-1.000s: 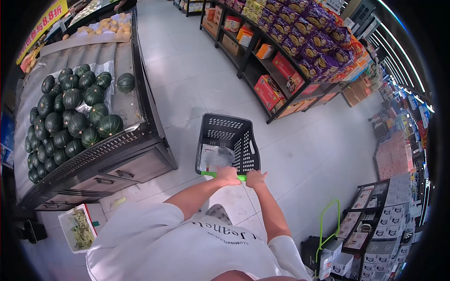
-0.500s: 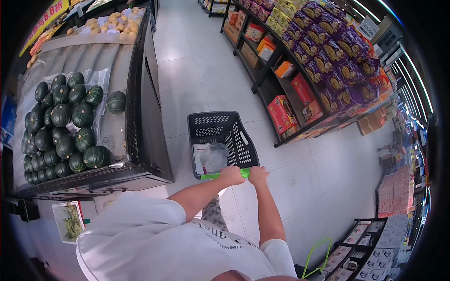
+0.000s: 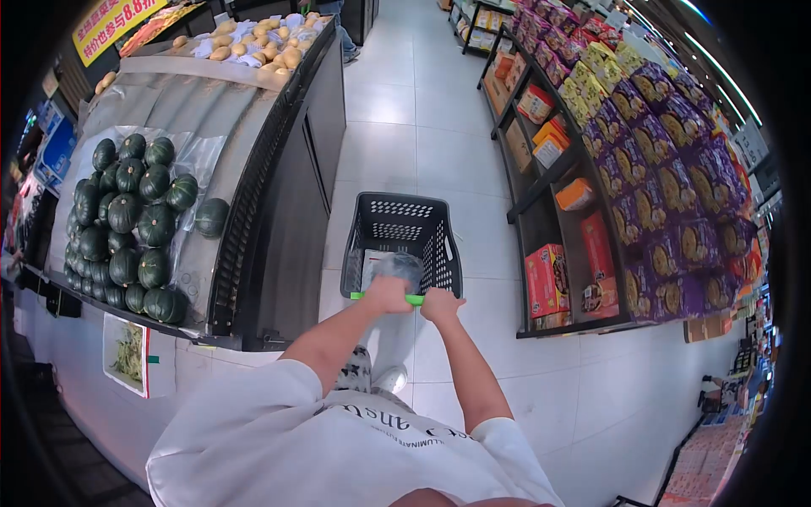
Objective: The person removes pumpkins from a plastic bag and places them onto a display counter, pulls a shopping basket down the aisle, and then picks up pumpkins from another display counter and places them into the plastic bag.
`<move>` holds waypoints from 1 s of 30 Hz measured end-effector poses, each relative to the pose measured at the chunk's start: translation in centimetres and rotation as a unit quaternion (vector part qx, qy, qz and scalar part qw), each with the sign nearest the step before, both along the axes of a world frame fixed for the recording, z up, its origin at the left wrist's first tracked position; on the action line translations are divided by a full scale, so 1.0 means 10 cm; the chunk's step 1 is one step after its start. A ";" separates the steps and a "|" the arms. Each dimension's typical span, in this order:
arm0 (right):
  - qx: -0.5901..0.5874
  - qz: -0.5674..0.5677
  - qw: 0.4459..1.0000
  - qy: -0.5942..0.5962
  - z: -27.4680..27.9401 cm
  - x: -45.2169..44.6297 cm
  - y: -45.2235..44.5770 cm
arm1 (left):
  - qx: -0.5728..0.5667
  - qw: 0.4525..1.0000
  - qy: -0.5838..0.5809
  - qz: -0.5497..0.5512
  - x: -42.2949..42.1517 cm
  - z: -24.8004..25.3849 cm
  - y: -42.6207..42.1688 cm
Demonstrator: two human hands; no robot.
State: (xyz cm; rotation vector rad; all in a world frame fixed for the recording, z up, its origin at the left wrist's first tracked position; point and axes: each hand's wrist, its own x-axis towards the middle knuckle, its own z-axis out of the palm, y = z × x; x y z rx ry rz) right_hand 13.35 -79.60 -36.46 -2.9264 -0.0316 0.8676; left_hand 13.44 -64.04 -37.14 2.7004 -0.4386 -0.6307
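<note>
Basket (image 3: 394,221) swung round to point up the aisle

Since half a second ago, the basket has been brought forward and turned, so that the shelf (image 3: 541,182) is now lined up close on its right. It is held over the tiled floor (image 3: 473,237), in front of the body, between the shelf and the produce stand (image 3: 300,211).

Its green handle (image 3: 414,300) is gripped by both hands: the fingers of the left hand (image 3: 389,296) are wrapped over it nearer the middle, and those of the right hand (image 3: 441,304) are clasped on it towards the right end. Inside the basket, a clear plastic bag (image 3: 405,267) is seen beside something white (image 3: 369,269), partly hidden by the left hand.

To the basket's left, dark green pumpkins (image 3: 124,213) are heaped on the stand. To its right, a red box (image 3: 547,279) is kept low on the shelf, and purple packets (image 3: 676,182) are stacked above. Well beyond the basket, part of another person (image 3: 345,38) can be made out.
</note>
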 end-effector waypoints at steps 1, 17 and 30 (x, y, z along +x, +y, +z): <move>0.007 -0.004 0.999 0.031 0.05 0.18 0.03 | -0.002 1.000 0.004 0.008 0.16 0.01 0.02; -0.009 0.014 0.995 0.102 0.11 2.65 0.43 | -0.023 0.998 0.057 0.016 2.57 -0.07 0.43; 0.039 0.091 0.989 0.113 -0.34 4.43 0.52 | -0.018 0.998 0.058 -0.003 4.26 -0.14 0.68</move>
